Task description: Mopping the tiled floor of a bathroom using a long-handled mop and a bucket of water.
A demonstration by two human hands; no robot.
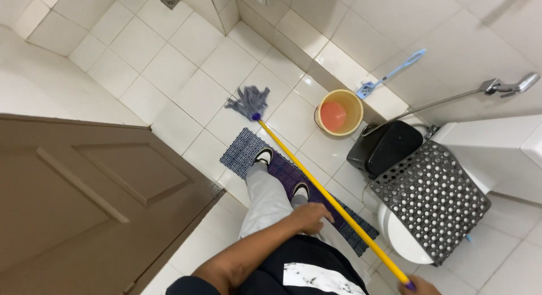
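A mop with a yellow handle (293, 156) and a grey string head (248, 102) slants across the white tiled floor, its head resting on the tiles beyond a dark purple floor mat (243, 151). My left hand (311, 217) grips the handle about two thirds of the way up, above my grey-trousered legs. My right hand (420, 286) is only partly in view at the bottom edge and holds the handle's purple top end. My feet, in black and white shoes (263, 155), stand on the mat.
A brown door (84, 199) stands open at the left. A yellow bucket (354, 103) of pinkish liquid sits by the wall step, with a blue brush (389, 75) behind it. A black bin (384, 145), a toilet under a grey perforated mat (432, 199) and a spray hose (508, 86) fill the right.
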